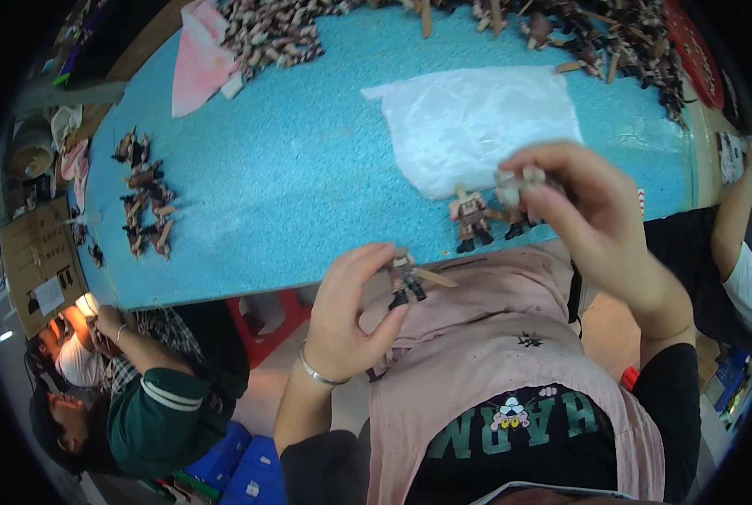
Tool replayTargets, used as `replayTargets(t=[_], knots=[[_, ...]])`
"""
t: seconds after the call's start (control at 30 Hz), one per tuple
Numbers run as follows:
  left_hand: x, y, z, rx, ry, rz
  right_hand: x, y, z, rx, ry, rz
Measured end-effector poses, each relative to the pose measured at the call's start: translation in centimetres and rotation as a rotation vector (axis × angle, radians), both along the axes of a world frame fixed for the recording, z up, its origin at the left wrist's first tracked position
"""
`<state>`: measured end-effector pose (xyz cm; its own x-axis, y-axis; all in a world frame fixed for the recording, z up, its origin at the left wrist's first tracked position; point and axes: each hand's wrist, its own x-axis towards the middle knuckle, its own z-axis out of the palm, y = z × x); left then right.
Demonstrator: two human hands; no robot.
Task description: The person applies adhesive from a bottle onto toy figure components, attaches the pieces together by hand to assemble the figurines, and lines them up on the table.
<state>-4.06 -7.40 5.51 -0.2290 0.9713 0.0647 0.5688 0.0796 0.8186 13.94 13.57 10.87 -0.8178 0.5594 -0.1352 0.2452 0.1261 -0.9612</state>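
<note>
My left hand [340, 318] is closed around a small toy figure [403, 276] with black boots and a tan blade-shaped piece sticking out to its right. It holds the figure just off the table's near edge. Between the fingertips of my right hand [599, 210] is a pale grey-beige small part [510, 187], too blurred to name further. Just left of and below that hand, a toy figure [471, 219] with black boots lies on the blue table. Another dark-booted figure [519, 225] lies next to it, partly hidden by the right hand.
A clear plastic sheet [485, 118] lies flat on the blue tabletop [283, 168]. Heaps of figure parts [283, 38] and brown figures [595, 42] line the far side. Several finished-looking figures [144, 198] stand in a cluster at left. Co-workers [157, 412] sit on both sides.
</note>
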Motion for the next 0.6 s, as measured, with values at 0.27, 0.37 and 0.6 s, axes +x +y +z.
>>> replayTargets(t=[0.27,0.37,0.6], knots=[[0.8,0.9,0.3,-0.037,-0.059,-0.1,0.2,-7.0,-4.3,-0.043,0.179,0.109],[1.1,0.6,0.4,-0.069,-0.077,-0.081,-0.1,-8.0,-5.0,0.019,0.178,0.117],[1.0,0.5,0.0,-0.021,-0.014,-0.093,-0.3,-8.9,-5.8,0.09,0.169,0.109]])
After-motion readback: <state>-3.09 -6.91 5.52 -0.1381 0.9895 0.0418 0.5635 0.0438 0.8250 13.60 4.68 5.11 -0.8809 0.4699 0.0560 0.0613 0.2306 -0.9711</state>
